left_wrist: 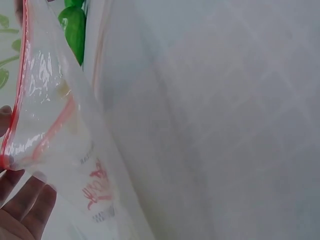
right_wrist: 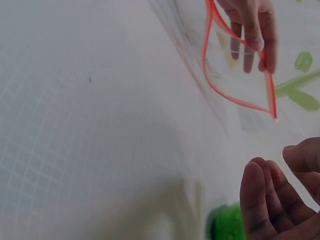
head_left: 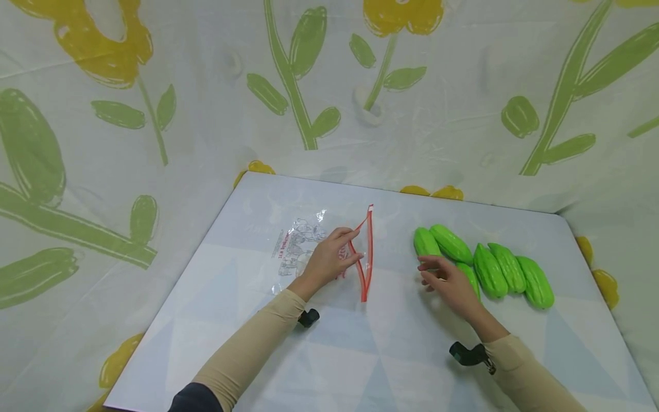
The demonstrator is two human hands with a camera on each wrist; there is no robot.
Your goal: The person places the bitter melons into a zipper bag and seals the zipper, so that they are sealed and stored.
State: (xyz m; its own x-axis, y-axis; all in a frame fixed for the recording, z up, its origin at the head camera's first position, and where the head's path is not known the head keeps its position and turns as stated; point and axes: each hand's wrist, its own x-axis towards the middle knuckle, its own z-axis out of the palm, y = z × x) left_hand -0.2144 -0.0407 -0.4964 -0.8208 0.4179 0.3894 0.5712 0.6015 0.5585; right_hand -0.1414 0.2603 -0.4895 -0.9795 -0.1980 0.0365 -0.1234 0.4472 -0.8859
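The left hand pinches the clear zip bag mouth open on the table; the right hand, loosely curled and empty, hovers over the green gourds. The bag looks flimsy and slippery (best held by its red rim).

Both forearms reach forward from the lower frame. The left hand, centre frame, has its fingers extended and pinching. The right hand, right of centre, hangs with fingers loosely curled.

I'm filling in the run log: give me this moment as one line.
left hand: holds zip bag mouth open | right hand: over green gourds, gripping nothing | table: bag left, gourds right
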